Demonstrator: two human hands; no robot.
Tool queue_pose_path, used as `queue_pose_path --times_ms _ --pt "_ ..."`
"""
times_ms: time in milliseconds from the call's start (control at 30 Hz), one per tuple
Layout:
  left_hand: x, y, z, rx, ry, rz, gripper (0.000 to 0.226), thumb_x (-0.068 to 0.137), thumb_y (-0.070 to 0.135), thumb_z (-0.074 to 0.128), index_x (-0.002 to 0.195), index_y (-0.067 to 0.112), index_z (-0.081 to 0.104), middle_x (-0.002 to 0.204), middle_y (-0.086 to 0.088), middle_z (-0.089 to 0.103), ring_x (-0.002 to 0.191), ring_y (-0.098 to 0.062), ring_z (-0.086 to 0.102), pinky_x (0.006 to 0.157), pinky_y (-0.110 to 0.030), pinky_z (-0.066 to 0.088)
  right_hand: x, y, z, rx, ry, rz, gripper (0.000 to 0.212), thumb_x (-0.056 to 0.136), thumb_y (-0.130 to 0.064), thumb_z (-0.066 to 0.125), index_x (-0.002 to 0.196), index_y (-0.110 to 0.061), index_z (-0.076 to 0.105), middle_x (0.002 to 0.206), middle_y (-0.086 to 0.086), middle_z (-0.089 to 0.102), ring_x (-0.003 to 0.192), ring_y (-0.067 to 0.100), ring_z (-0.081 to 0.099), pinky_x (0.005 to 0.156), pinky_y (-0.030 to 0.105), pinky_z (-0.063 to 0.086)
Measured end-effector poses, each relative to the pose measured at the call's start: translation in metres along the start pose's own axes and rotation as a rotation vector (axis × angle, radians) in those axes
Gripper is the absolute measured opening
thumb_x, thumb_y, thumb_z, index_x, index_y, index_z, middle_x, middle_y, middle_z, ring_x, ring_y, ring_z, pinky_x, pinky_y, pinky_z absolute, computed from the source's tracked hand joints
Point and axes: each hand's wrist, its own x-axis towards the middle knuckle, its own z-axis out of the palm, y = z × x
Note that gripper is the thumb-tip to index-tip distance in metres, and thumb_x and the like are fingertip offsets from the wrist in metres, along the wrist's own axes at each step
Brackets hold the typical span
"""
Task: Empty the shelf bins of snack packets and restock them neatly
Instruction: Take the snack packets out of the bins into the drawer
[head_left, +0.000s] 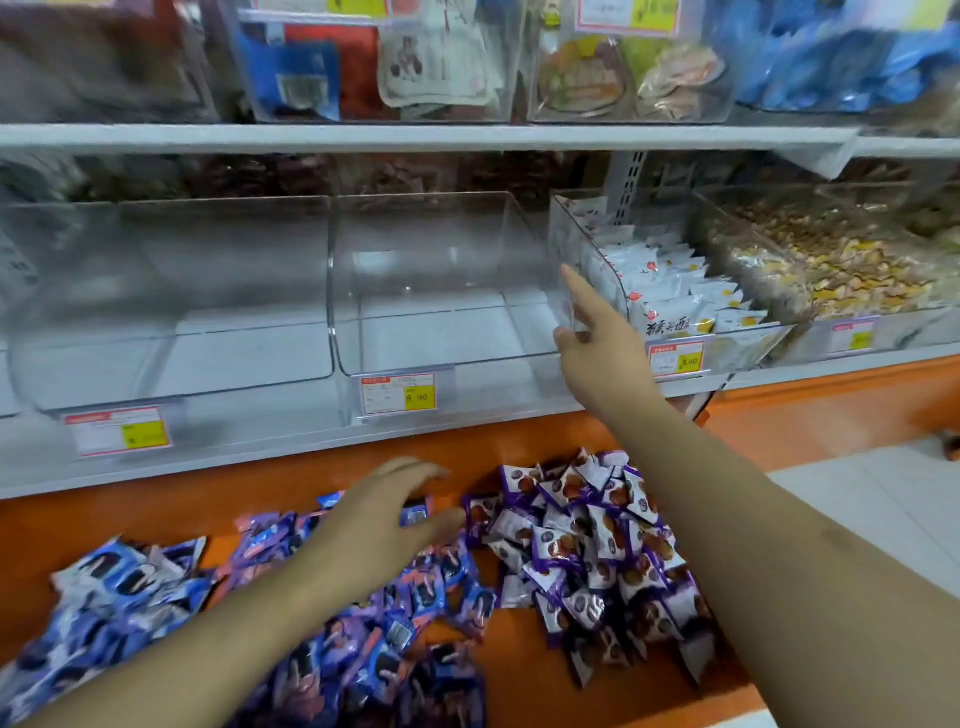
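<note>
Head view: two clear shelf bins sit empty, left bin (171, 312) and middle bin (441, 291), each with a red/yellow price tag (398, 394) on its front lip. The snack packets lie below on the orange ledge (519, 691): blue and pink-purple sandwich-cookie packets (363, 639) in a loose heap at left, purple-and-white packets (597, 540) heaped just right of them, piles touching.

Left hand (384, 514) hovers low over the seam between the two heaps, fingers spread and slightly bent, a small blue packet (414, 512) showing between thumb and fingers; cannot tell whether it's pinched or just lying under the hand.

Right hand (597, 343) is raised at the middle bin's right wall, index finger out straight, thumb near the front corner, holding nothing.

Next bin to the right (670, 306) holds white packets in tidy rows; beyond it, a bin of yellow-brown snacks (831, 260). Upper shelf bins (374, 67) are stocked.
</note>
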Motion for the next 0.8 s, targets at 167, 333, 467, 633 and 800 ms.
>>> queue_pose_path --times_ms 167,333,467,633,800 --pt "-0.060 -0.037 -0.047 0.032 0.112 -0.080 0.063 0.079 0.090 0.049 0.121 0.045 0.065 0.121 0.031 0.059 0.113 0.009 0.057 0.097 -0.021 0.048 -0.014 -0.031 0.008 -0.354 0.099 -0.274 0.059 0.102 -0.029 0.056 0.159 -0.034 0.041 0.159 0.003 0.047 0.141 0.025 0.047 0.117 0.045 0.041" --pt "-0.112 -0.063 -0.081 0.037 0.176 -0.187 0.063 0.078 0.084 0.054 0.117 0.037 0.070 0.115 0.024 0.063 0.109 0.002 0.061 0.094 -0.027 0.051 -0.061 -0.082 0.048 -0.375 0.014 -0.556 0.048 0.099 -0.025 0.059 0.147 -0.019 0.057 0.155 0.009 0.048 0.144 0.029 0.040 0.118 0.045 0.037" --pt "-0.134 -0.074 -0.093 0.023 0.173 -0.278 0.048 0.089 0.063 0.066 0.127 0.033 0.065 0.114 0.016 0.060 0.112 -0.009 0.062 0.097 -0.030 0.049 -0.112 -0.086 0.108 -0.350 -0.338 -0.601 0.042 0.099 -0.024 0.054 0.140 -0.025 0.060 0.140 -0.004 0.058 0.130 0.019 0.053 0.108 0.040 0.048" --pt "-0.143 -0.108 -0.079 -0.011 0.064 -0.355 0.047 0.092 0.055 0.069 0.132 0.030 0.065 0.128 0.008 0.063 0.110 -0.013 0.063 0.097 -0.034 0.052 -0.144 -0.035 0.172 -0.567 -0.713 -0.405 0.046 0.101 -0.022 0.056 0.146 -0.027 0.057 0.146 0.002 0.057 0.134 0.026 0.052 0.107 0.039 0.047" --pt "-0.125 -0.150 -0.051 0.012 -0.024 -0.426 0.048 0.096 0.048 0.069 0.140 0.031 0.058 0.135 0.003 0.060 0.100 -0.015 0.059 0.092 -0.033 0.051 -0.151 0.021 0.201 -0.582 -0.875 -0.251 0.052 0.101 -0.023 0.065 0.152 -0.024 0.051 0.158 0.003 0.048 0.144 0.026 0.046 0.116 0.045 0.043"
